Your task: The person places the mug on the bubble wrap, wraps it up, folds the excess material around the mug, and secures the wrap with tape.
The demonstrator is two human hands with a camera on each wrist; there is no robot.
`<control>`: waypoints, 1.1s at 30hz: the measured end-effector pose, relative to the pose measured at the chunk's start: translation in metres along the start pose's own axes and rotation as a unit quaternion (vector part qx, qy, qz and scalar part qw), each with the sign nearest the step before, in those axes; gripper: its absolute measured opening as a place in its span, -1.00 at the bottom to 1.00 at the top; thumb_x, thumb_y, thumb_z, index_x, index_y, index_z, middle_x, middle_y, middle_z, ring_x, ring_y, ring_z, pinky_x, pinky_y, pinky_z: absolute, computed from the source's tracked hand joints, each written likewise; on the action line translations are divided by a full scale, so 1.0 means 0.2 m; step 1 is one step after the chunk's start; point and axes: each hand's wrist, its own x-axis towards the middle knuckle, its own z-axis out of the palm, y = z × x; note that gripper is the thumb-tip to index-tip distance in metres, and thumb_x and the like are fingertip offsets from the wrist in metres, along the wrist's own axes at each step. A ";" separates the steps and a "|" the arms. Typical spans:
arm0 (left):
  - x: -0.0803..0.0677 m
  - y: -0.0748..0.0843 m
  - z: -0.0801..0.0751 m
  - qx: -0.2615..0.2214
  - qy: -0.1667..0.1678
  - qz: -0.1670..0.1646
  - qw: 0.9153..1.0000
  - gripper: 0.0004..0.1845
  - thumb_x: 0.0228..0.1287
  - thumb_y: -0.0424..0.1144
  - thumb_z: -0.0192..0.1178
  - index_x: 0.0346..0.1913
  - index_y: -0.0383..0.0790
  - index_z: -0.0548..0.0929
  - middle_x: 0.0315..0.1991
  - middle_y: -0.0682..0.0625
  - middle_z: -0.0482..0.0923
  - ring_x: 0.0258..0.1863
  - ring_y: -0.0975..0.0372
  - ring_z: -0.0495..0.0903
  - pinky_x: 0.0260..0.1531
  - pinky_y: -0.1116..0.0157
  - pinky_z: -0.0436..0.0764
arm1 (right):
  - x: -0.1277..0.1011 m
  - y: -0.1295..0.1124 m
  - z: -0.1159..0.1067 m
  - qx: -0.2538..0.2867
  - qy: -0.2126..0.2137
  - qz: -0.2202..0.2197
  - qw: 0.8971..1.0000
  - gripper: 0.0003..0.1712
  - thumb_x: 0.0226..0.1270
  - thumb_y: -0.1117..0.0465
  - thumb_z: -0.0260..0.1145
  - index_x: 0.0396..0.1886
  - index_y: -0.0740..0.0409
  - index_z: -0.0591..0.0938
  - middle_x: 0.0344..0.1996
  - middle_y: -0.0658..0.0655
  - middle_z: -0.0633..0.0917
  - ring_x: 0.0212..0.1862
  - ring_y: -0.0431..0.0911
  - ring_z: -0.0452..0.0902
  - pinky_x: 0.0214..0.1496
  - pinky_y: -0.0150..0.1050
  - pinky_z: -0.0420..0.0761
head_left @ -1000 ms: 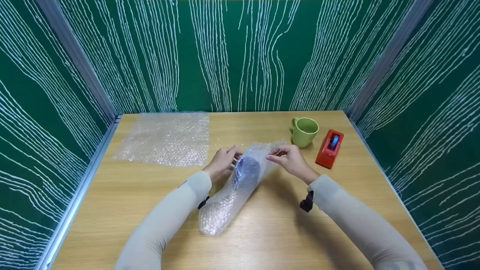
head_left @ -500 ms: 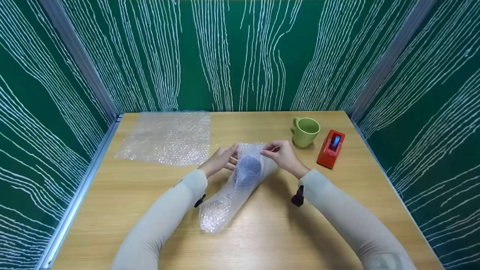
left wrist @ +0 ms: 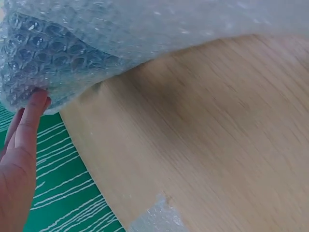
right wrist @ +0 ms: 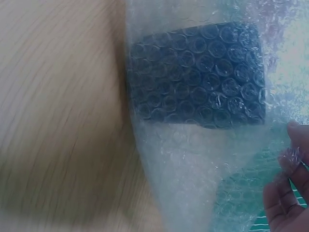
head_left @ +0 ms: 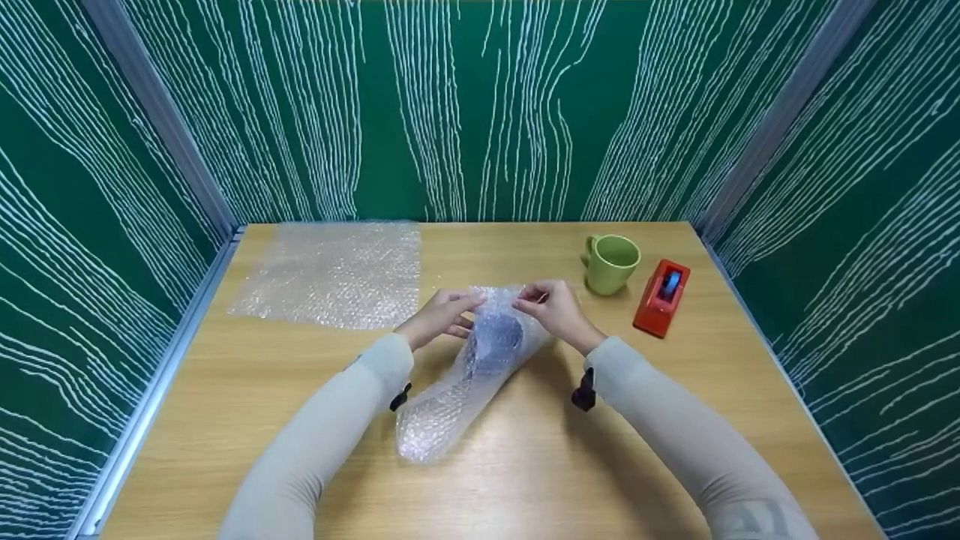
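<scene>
A sheet of bubble wrap is rolled loosely around a dark blue thing on the table. The plastic blurs what that thing is. At the far end of the roll, my left hand holds the left edge, thumb on top and other fingers spread below. In the left wrist view, a fingertip of the left hand lies against the wrap's edge. My right hand pinches the wrap's far right edge between thumb and fingers. A small shiny clear bit shows at its fingertips in the right wrist view.
A second bubble wrap sheet lies flat at the back left of the wooden table. At the back right stand a green mug and a red tape dispenser. Green walls with white lines enclose three sides.
My right hand has moved left, drawing the wrap's far edge inward over the dark blue thing. My left hand has shifted slightly, its thumb coming onto the wrap's edge.
</scene>
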 end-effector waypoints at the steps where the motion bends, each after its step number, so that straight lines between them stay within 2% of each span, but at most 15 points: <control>1: 0.00 0.00 0.00 -0.002 0.005 -0.002 1.000 -0.47 0.59 0.07 0.19 0.26 -0.35 0.65 0.17 -0.20 0.69 0.08 -0.05 0.80 0.05 0.15 0.86 | 0.00 0.00 0.00 -0.006 0.001 -0.001 1.000 -0.91 0.32 0.37 0.58 -0.34 0.31 0.82 -0.39 0.18 0.82 -0.37 -0.21 0.61 -0.31 -0.49 0.57; 4: 0.01 0.00 0.00 -0.008 0.024 -0.003 1.000 -0.70 0.55 -0.09 0.27 0.05 -0.28 0.67 -0.03 -0.09 0.67 -0.09 0.06 0.75 -0.05 0.19 0.87 | -0.01 0.00 0.01 -0.020 0.008 -0.010 1.000 -0.91 0.32 0.34 0.60 -0.33 0.29 0.83 -0.37 0.21 0.83 -0.37 -0.21 0.62 -0.29 -0.47 0.60; 6: 0.01 -0.01 0.00 -0.006 0.037 -0.001 0.999 -0.80 0.52 -0.17 0.29 -0.04 -0.25 0.65 -0.13 -0.03 0.62 -0.18 0.17 0.68 -0.12 0.23 0.87 | -0.02 0.01 0.01 -0.026 0.011 -0.020 0.999 -0.90 0.31 0.34 0.60 -0.29 0.31 0.83 -0.35 0.23 0.84 -0.33 -0.12 0.67 -0.22 -0.38 0.68; 9: 0.01 -0.01 0.00 -0.001 0.046 0.001 0.999 -0.88 0.53 -0.24 0.27 -0.09 -0.24 0.63 -0.20 0.01 0.58 -0.22 0.22 0.61 -0.19 0.28 0.84 | -0.04 0.02 0.01 -0.043 0.021 -0.054 0.997 -0.81 0.29 0.36 0.61 -0.16 0.35 0.82 -0.21 0.29 0.85 -0.18 0.08 0.74 -0.02 -0.08 0.79; 11: 0.01 -0.01 0.00 -0.002 0.048 0.001 0.999 -0.90 0.54 -0.27 0.27 -0.10 -0.24 0.62 -0.22 0.02 0.56 -0.23 0.23 0.60 -0.21 0.29 0.83 | -0.05 0.03 0.00 -0.061 0.027 -0.086 0.994 -0.71 0.26 0.36 0.62 -0.05 0.35 0.81 -0.08 0.32 0.84 -0.02 0.20 0.73 0.16 0.14 0.75; 13: 0.01 -0.02 0.00 -0.005 0.052 0.000 0.999 -0.92 0.54 -0.30 0.26 -0.13 -0.24 0.60 -0.24 0.02 0.54 -0.24 0.24 0.57 -0.19 0.27 0.83 | -0.08 0.03 0.00 -0.078 0.028 -0.123 0.989 -0.63 0.23 0.37 0.64 0.03 0.35 0.80 0.03 0.34 0.81 0.11 0.29 0.70 0.29 0.26 0.66; 18: 0.02 -0.05 0.00 -0.006 0.066 0.005 0.998 -0.86 0.53 -0.36 0.27 -0.24 -0.19 0.54 -0.30 0.04 0.52 -0.28 0.26 0.57 -0.11 0.16 0.85 | -0.15 0.03 0.01 -0.106 -0.012 -0.206 0.973 -0.54 0.18 0.31 0.68 0.07 0.34 0.79 0.12 0.36 0.79 0.22 0.31 0.69 0.43 0.27 0.60; 22: 0.02 -0.07 0.00 0.000 0.076 0.008 0.997 -0.81 0.49 -0.39 0.30 -0.28 -0.15 0.52 -0.32 0.04 0.53 -0.31 0.27 0.60 -0.10 0.12 0.86 | -0.19 0.02 0.03 -0.137 -0.060 -0.238 0.960 -0.44 0.19 0.13 0.71 0.15 0.27 0.78 0.18 0.29 0.79 0.27 0.23 0.69 0.47 0.23 0.58; 25: 0.03 -0.08 0.00 -0.001 0.080 0.009 0.997 -0.83 0.47 -0.40 0.31 -0.26 -0.17 0.52 -0.31 0.03 0.57 -0.31 0.26 0.63 -0.07 0.08 0.86 | -0.21 0.03 0.04 -0.148 -0.093 -0.243 0.954 -0.35 0.20 0.04 0.71 0.22 0.24 0.76 0.22 0.25 0.78 0.32 0.20 0.67 0.51 0.21 0.56; 28: 0.04 -0.08 0.01 -0.009 0.080 0.007 0.997 -0.89 0.45 -0.40 0.32 -0.12 -0.27 0.57 -0.24 -0.02 0.64 -0.28 0.24 0.67 -0.04 0.06 0.86 | -0.23 0.03 0.04 -0.149 -0.122 -0.233 0.953 -0.28 0.18 0.00 0.71 0.29 0.20 0.74 0.28 0.22 0.76 0.38 0.19 0.63 0.56 0.21 0.52; 33: 0.04 -0.08 0.01 -0.008 0.075 0.001 0.997 -0.62 0.43 -0.38 0.34 0.24 -0.40 0.61 0.00 -0.18 0.73 -0.16 0.19 0.71 0.00 0.04 0.86 | -0.23 0.03 0.05 -0.162 -0.158 -0.210 0.951 -0.22 0.15 -0.01 0.72 0.35 0.13 0.72 0.34 0.20 0.74 0.44 0.21 0.58 0.62 0.25 0.44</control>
